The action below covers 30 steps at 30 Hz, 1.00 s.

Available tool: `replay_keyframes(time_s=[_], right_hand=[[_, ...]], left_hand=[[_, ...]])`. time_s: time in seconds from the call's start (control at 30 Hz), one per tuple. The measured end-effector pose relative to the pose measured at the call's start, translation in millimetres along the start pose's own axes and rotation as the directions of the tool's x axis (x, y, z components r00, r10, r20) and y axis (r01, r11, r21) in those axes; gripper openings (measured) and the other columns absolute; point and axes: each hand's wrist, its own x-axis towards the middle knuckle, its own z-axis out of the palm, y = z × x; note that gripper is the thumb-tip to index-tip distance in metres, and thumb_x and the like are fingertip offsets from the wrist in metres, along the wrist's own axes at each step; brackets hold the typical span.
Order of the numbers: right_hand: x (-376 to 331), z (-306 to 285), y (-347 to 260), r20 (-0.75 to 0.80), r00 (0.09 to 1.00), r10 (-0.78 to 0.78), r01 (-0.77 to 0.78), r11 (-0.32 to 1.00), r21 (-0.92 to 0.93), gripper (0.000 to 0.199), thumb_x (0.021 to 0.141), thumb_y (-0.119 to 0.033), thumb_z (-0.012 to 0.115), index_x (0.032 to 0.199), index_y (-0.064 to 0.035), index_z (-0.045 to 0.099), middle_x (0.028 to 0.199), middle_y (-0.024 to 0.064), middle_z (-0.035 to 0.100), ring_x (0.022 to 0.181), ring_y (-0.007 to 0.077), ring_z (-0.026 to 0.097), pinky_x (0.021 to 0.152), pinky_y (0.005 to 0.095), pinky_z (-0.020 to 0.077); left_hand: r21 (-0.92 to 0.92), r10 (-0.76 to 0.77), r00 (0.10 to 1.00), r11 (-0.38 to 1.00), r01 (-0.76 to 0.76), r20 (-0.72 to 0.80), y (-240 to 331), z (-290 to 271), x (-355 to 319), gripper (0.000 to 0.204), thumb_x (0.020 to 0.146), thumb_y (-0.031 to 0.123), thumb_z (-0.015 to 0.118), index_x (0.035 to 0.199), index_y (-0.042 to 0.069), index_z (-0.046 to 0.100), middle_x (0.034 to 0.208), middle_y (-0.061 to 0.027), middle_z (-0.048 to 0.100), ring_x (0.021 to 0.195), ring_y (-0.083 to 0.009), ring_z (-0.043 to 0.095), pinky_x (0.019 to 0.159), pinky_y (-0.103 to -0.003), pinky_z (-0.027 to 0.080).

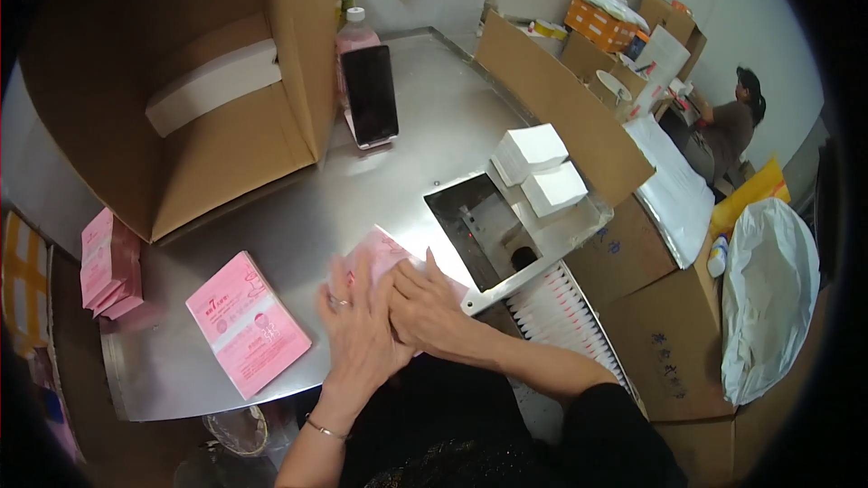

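A pink printed packet (383, 248) lies on the steel table under both my hands. My left hand (363, 321), with a ring and a bracelet at the wrist, rests on it with fingers spread and slightly blurred. Against it, my right hand (434, 309) reaches across from the right, fingers stretched over the packet and thumb raised. The hands overlap and hide much of the packet. Left of them lies a flat pink stack (249, 323) with a pale band across it. More pink packets (110, 262) are piled at the table's left edge.
A large open cardboard box (231, 163) stands at the back left, beside a phone (369, 95) propped against a bottle. Right of my hands is a rectangular table opening (484, 230) with two white stacks (542, 167) behind it. A tray of white pieces (570, 325) sits below; a person (728, 126) sits far right.
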Motion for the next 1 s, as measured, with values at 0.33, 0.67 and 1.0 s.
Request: replay_keyframes(time_s=[0.33,0.67,1.0], right_hand=[[10.7,-19.1,15.4,-0.202,0.968,-0.149,0.173,0.979,0.107,0.032,0.077,-0.017,0.063,0.101,0.0036,0.066,0.1,0.0165,0.06,0.102,0.0324,0.057,0.107,0.0649,0.0326],[-9.8,-33.1,32.8,-0.228,0.967,-0.11,0.162,0.961,0.224,0.024,0.078,-0.008,0.064,0.102,-0.0027,0.069,0.095,0.0148,0.067,0.098,0.0338,0.064,0.107,0.0628,0.035],[-72.5,-74.4,183.2,-0.526,0.768,0.366,-0.559,0.783,-0.272,0.019,0.086,-0.013,0.066,0.1,-0.0018,0.07,0.102,0.0143,0.064,0.101,0.0342,0.06,0.089,0.0508,0.0443]], left_hand=[[-0.078,-0.079,0.996,0.994,0.081,0.035,0.4,-1.7,-3.4,0.102,0.07,0.049,0.08,0.152,0.008,0.036,0.154,-0.0279,0.031,0.142,-0.0503,0.027,0.11,-0.065,0.026],[0.013,-0.071,0.997,0.997,0.071,0.034,1.8,-2.8,-1.4,0.085,0.076,0.05,0.074,0.144,0.006,0.048,0.147,-0.0218,0.043,0.135,-0.0468,0.036,0.105,-0.07,0.025],[0.098,-0.023,0.995,0.995,0.014,0.096,17.0,-11.7,14.8,0.066,0.074,0.056,0.075,0.114,0.005,0.063,0.111,-0.0171,0.054,0.095,-0.033,0.048,0.08,-0.045,0.034]])
